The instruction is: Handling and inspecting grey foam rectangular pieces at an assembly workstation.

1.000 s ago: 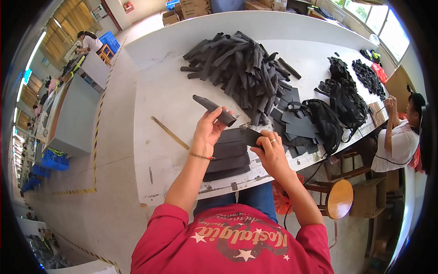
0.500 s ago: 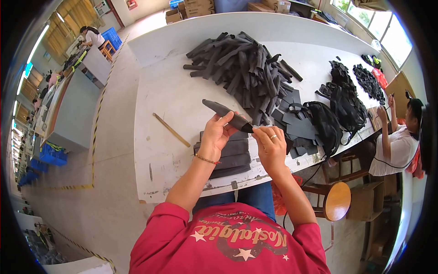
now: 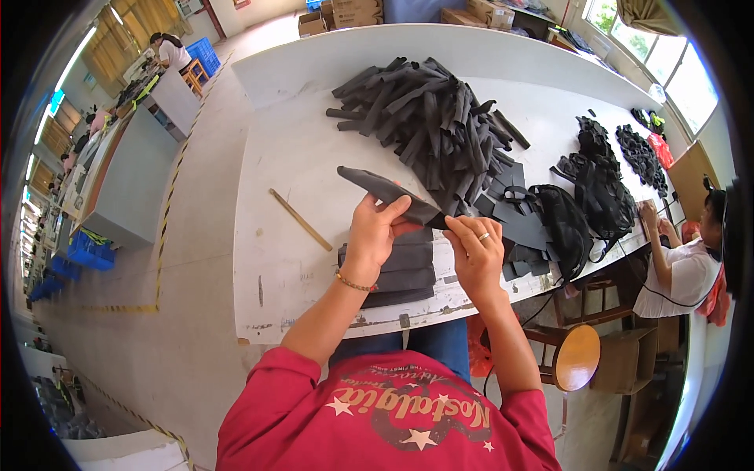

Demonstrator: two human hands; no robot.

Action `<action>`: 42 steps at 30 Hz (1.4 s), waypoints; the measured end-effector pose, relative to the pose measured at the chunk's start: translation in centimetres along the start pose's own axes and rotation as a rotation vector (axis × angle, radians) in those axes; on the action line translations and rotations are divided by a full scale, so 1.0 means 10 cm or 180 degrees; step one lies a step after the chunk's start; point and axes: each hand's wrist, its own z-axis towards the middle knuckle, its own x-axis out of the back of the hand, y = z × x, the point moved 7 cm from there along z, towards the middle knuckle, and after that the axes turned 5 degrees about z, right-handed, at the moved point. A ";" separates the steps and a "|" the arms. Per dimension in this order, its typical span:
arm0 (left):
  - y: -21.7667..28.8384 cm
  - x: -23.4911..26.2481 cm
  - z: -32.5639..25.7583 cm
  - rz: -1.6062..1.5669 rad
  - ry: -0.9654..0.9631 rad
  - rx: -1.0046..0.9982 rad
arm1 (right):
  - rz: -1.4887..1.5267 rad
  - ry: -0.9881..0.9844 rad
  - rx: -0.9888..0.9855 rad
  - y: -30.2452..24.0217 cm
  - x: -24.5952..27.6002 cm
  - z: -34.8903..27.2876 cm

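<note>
A dark grey fabric sleeve [image 3: 377,187] is stretched at a slant between my hands, above the near part of the white table [image 3: 294,271]. My left hand [image 3: 377,228] is closed round its middle, thumb on top. The fingers of my right hand [image 3: 477,250] pinch the sleeve's right end; what else may be inside that end is hidden. Under my hands lies a stack of flat dark fabric pieces [image 3: 397,282], partly covered by my left hand. Farther back rises a big heap of similar dark fabric tubes [image 3: 428,118].
A wooden ruler-like strip [image 3: 301,220] lies left of the stack. To the right are black flat panels [image 3: 526,224], black backpacks [image 3: 561,228] and small black pieces [image 3: 640,161]. A co-worker [image 3: 679,267] sits at the right edge. A round stool [image 3: 576,357] stands beside the table.
The sleeve's right end has opened out flatter between my hands, and my right hand has shifted slightly right. The co-worker's hands have come down toward the table.
</note>
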 end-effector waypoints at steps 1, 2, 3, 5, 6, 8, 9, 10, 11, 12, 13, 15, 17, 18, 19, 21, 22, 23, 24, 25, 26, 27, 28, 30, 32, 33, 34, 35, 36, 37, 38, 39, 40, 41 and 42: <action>0.02 0.02 0.02 -0.0003 0.0007 0.0004 | 0.0055 -0.0050 0.0073 0.00 0.01 0.01; 0.00 0.01 0.03 -0.0029 -0.0081 0.0127 | 0.0108 -0.0100 0.0147 0.00 0.02 0.03; -0.02 0.01 0.04 -0.0055 -0.0173 0.0248 | 0.0133 -0.0124 0.0224 -0.01 0.03 0.05; -0.03 0.02 0.06 -0.0106 -0.0214 0.0310 | 0.0026 -0.0173 0.0369 -0.01 0.04 0.05; -0.04 0.01 0.07 -0.0154 -0.0258 0.0377 | -0.0085 -0.0219 0.0510 -0.03 0.04 0.05; -0.04 0.00 0.06 -0.0185 -0.0243 0.0386 | -0.0214 -0.0265 0.0620 -0.05 0.04 0.05; -0.05 -0.01 0.06 -0.0206 -0.0224 0.0393 | -0.0335 -0.0304 0.0727 -0.07 0.04 0.04; -0.05 -0.04 0.05 -0.0218 -0.0232 0.0389 | -0.0344 -0.0308 0.0737 -0.09 0.03 0.03; -0.03 -0.04 0.03 -0.0087 -0.0137 0.0257 | -0.0414 -0.0263 0.0707 -0.11 0.03 0.02; -0.01 -0.05 0.00 0.0048 -0.0047 0.0127 | -0.0486 -0.0213 0.0674 -0.12 0.01 0.01; -0.02 -0.10 -0.05 0.0041 -0.0059 0.0122 | -0.0563 -0.0073 0.0637 -0.13 0.00 0.01; 0.04 -0.17 -0.15 0.0430 -0.0017 -0.0381 | -0.0555 -0.0005 0.0425 -0.15 -0.07 -0.01; 0.01 -0.17 -0.18 0.0334 0.0011 -0.0564 | -0.0419 0.0028 0.0182 -0.16 -0.14 -0.03; 0.02 -0.15 -0.20 0.0239 0.0036 -0.0726 | -0.0399 0.0035 0.0200 -0.19 -0.17 -0.04; 0.00 -0.13 -0.19 0.0194 0.0009 -0.0731 | -0.0063 0.0021 0.0023 -0.17 -0.22 -0.07; -0.08 -0.20 -0.12 -0.0280 -0.0373 -0.0405 | 0.0432 -0.0070 -0.0259 -0.15 -0.31 -0.13; -0.14 -0.29 -0.11 -0.0759 -0.0773 -0.0050 | 0.0454 -0.0068 -0.0246 -0.15 -0.35 -0.16; -0.17 -0.32 -0.14 -0.0780 -0.0831 -0.0098 | 0.0520 -0.0080 -0.0281 -0.14 -0.39 -0.19; -0.20 -0.33 -0.14 -0.0778 -0.0811 -0.0106 | 0.0586 -0.0102 -0.0324 -0.16 -0.41 -0.19; -0.21 -0.33 -0.13 -0.0744 -0.0800 -0.0167 | 0.0678 -0.0172 -0.0359 -0.16 -0.42 -0.16; -0.22 -0.32 -0.13 -0.0712 -0.0791 -0.0226 | 0.0691 -0.0185 -0.0359 -0.19 -0.43 -0.13; -0.07 -0.38 -0.20 -0.0709 -0.0673 -0.0371 | 0.0674 -0.0152 -0.0342 -0.20 -0.44 -0.08; -0.07 -0.36 -0.19 -0.0711 -0.0672 -0.0375 | 0.0655 -0.0120 -0.0325 -0.20 -0.45 -0.06; -0.08 -0.30 -0.18 -0.0697 -0.0586 -0.0424 | 0.0628 -0.0161 -0.0248 -0.20 -0.47 -0.07; -0.11 -0.33 -0.12 -0.0635 -0.0707 -0.0369 | 0.0598 -0.0206 -0.0178 -0.20 -0.49 -0.04; -0.12 -0.34 -0.10 -0.0564 -0.0816 -0.0317 | 0.0680 -0.0262 -0.0177 -0.18 -0.52 0.01; -0.11 -0.30 -0.10 -0.0565 -0.0801 -0.0313 | 0.0761 -0.0318 -0.0176 -0.19 -0.53 0.06; -0.08 -0.23 -0.10 -0.0466 -0.0719 -0.0315 | 0.0430 -0.0488 -0.0168 -0.24 -0.47 0.05; -0.04 -0.19 -0.07 -0.0367 -0.0642 -0.0350 | 0.0443 -0.0489 -0.0141 -0.23 -0.44 -0.02; -0.03 -0.19 -0.06 -0.0368 -0.0629 -0.0364 | 0.0447 -0.0551 -0.0225 -0.18 -0.42 -0.13; -0.01 -0.21 -0.05 -0.0471 -0.0645 -0.0365 | 0.0451 -0.0614 -0.0308 -0.12 -0.43 -0.21; -0.03 -0.25 -0.07 -0.0577 -0.0676 -0.0334 | 0.0547 -0.0681 -0.0274 -0.11 -0.43 -0.25; -0.05 -0.28 -0.09 -0.0684 -0.0706 -0.0302 | 0.0540 -0.0688 -0.0289 -0.10 -0.44 -0.27; -0.11 -0.27 -0.10 -0.0708 -0.0676 -0.0220 | 0.0659 -0.0688 -0.0192 -0.11 -0.45 -0.28; -0.17 -0.26 -0.11 -0.0714 -0.0686 -0.0214 | 0.0773 -0.0681 -0.0081 -0.10 -0.45 -0.25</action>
